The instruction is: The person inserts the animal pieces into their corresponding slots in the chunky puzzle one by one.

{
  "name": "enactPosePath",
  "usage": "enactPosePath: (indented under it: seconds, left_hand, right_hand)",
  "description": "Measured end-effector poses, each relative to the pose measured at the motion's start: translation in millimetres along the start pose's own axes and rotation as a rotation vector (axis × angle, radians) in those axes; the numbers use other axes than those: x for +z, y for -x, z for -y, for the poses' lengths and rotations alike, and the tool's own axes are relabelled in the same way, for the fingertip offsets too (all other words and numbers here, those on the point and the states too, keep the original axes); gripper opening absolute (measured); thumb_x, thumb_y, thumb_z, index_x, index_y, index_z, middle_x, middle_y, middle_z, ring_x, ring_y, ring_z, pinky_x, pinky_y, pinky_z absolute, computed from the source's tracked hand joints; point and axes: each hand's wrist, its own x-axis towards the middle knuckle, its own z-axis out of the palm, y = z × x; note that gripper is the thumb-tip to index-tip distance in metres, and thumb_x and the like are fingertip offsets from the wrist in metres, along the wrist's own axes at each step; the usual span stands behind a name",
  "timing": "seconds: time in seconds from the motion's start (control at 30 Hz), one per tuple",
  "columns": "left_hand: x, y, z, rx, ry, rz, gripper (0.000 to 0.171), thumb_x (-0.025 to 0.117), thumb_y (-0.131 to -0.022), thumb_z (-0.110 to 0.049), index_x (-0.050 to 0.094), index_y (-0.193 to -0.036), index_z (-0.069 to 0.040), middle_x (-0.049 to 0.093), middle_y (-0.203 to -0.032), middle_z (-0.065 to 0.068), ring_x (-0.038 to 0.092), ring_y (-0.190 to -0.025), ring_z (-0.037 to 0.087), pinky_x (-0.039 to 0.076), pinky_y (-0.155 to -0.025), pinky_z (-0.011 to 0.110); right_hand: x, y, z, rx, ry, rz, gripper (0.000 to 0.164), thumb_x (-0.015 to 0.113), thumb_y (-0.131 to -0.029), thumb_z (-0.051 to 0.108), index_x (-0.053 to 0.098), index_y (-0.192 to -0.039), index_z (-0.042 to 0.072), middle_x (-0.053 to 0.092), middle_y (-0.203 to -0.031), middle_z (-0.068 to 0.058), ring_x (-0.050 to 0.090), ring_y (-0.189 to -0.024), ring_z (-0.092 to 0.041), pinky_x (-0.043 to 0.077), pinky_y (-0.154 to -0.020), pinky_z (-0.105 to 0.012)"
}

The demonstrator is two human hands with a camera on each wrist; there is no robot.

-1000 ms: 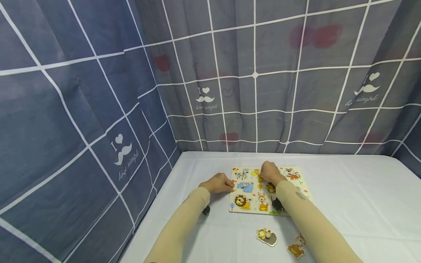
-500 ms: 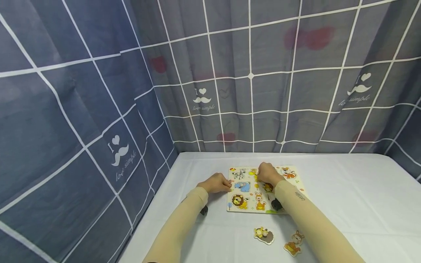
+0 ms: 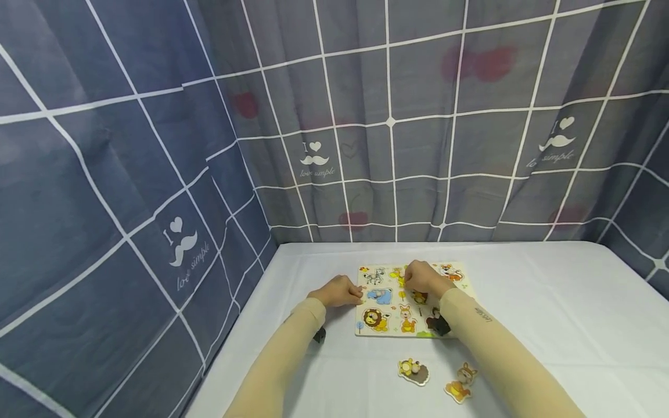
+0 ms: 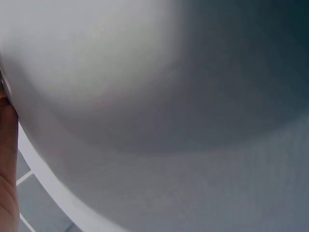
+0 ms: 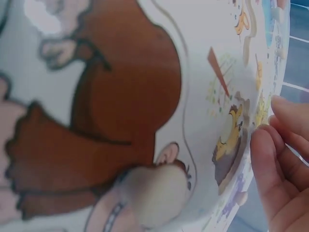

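A wooden animal peg puzzle board (image 3: pixel 393 316) lies on the table. My left hand (image 3: pixel 338 291) grips its left edge; in the left wrist view one finger (image 4: pixel 7 164) reaches the view's edge. My right hand (image 3: pixel 424 278) is over the upper middle of the board, thumb and fingers pinching at the giraffe piece (image 3: pixel 398 276). Its knob is hidden by the fingers. A hedgehog piece (image 3: pixel 414 371) and a squirrel piece (image 3: pixel 461 383) lie loose in front of the board. Close to the right wrist camera is a brown monkey piece (image 5: pixel 130 82) with a round knob.
On the board are a zebra (image 3: pixel 373 277), an elephant (image 3: pixel 380 296), a lion (image 3: pixel 375 319), a kangaroo (image 3: pixel 407 319) and a tiger (image 3: pixel 450 271). A hedgehog recess (image 5: pixel 229 145) shows in the right wrist view. Grey checked curtains (image 3: pixel 360 168) stand behind the white table (image 3: pixel 543 302).
The head view has swung slightly right, so everything sits further left in it. Both hands keep nearly the same places at the board. The right forearm has shifted a little, showing more of the monkey.
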Motion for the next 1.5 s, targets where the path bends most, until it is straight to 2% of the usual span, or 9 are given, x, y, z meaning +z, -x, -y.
enactPosePath:
  seconds: [0.2,0.4,0.57,0.9,1.2,1.33,1.5]
  left_hand:
    - [-0.3,0.5,-0.6,0.005,0.013,-0.002,0.024,0.081,-0.085,-0.021,0.079,-0.107,-0.012,0.072,-0.121,0.003,0.066,-0.104,0.016,0.053,-0.091,0.027]
    - [0.2,-0.7,0.7,0.039,0.005,-0.002,0.023,0.081,-0.085,-0.021,0.079,-0.106,-0.011,0.074,-0.118,0.003,0.068,-0.107,0.017,0.053,-0.097,0.03]
    - [-0.6,-2.2,1.4,0.05,0.0,0.0,0.024,0.081,-0.086,-0.022,0.078,-0.107,-0.011,0.073,-0.119,0.002,0.068,-0.112,0.018,0.053,-0.1,0.031]
    - [-0.4,-4.5,2.8,0.023,0.008,0.008,0.025,0.081,-0.085,-0.022,0.078,-0.108,-0.011,0.071,-0.124,0.003,0.067,-0.11,0.018,0.053,-0.09,0.025]
    - [-1.1,-2.8,2.6,0.027,-0.004,0.01,0.025,0.081,-0.086,-0.022,0.078,-0.108,-0.011,0.07,-0.125,0.003,0.065,-0.117,0.02,0.052,-0.1,0.032]
    - [-0.9,-3.6,2.9,0.026,-0.001,0.012,0.025,0.081,-0.085,-0.022,0.078,-0.108,-0.012,0.071,-0.124,0.003,0.066,-0.113,0.018,0.053,-0.097,0.03]
    - [-1.0,-5.1,2.4,0.017,-0.001,0.01,0.024,0.082,-0.084,-0.022,0.079,-0.106,-0.012,0.074,-0.117,0.004,0.065,-0.096,0.012,0.053,-0.086,0.025]
  right_hand:
    - [-8,7,5,-0.041,-0.022,0.018,0.032,0.07,-0.087,0.001,0.06,-0.057,0.008,0.044,-0.055,0.005,0.034,-0.047,-0.01,0.035,-0.052,-0.025]
    - [-15,14,4,-0.033,0.021,0.023,0.017,0.073,-0.087,0.004,0.07,-0.07,0.005,0.057,-0.059,0.001,0.046,-0.051,-0.011,0.041,-0.055,-0.026]
    - [-20,22,1,-0.036,0.01,0.04,0.011,0.073,-0.087,0.005,0.072,-0.076,0.004,0.064,-0.065,-0.006,0.05,-0.055,-0.012,0.043,-0.057,-0.027]
    - [-18,43,-2,-0.063,-0.041,0.048,0.008,0.073,-0.087,0.005,0.072,-0.079,0.005,0.067,-0.075,0.0,0.056,-0.064,-0.012,0.048,-0.061,-0.028]
    - [-18,56,4,-0.098,-0.052,0.026,0.008,0.074,-0.086,0.004,0.072,-0.079,0.007,0.068,-0.075,0.001,0.056,-0.066,-0.009,0.05,-0.06,-0.025]
    - [-16,64,9,-0.096,-0.088,0.039,0.005,0.074,-0.085,0.001,0.072,-0.081,0.004,0.068,-0.076,-0.001,0.057,-0.064,-0.01,0.05,-0.057,-0.025]
    - [-10,76,18,-0.127,-0.145,0.064,0.004,0.074,-0.084,0.0,0.072,-0.081,0.002,0.068,-0.075,-0.001,0.058,-0.061,-0.009,0.05,-0.055,-0.022]
